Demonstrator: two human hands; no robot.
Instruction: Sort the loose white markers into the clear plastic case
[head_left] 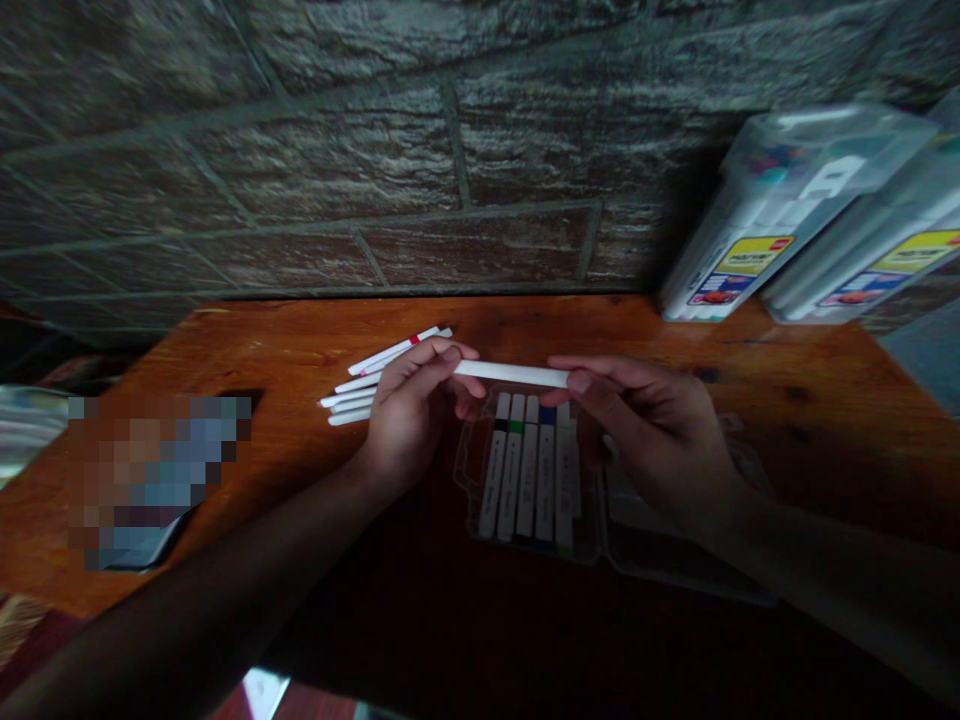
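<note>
A white marker (514, 374) lies level between my two hands, above an open clear plastic case. My left hand (411, 405) pinches one end between thumb and fingers, and my right hand (652, 430) pinches the other end. Below, the case (600, 515) has several white markers (526, 480) side by side in its left half, with black, green and blue bands. The right half of the case is partly covered by my right hand and arm. Behind my left hand, several loose white markers (360, 385) rest on the table, one with a red band.
Two closed clear marker cases (757, 215) with yellow labels stand against the brick wall (405, 150) at the back right. On the left of the wooden table (262, 340) lies a dark flat device (161, 545), mostly blurred out.
</note>
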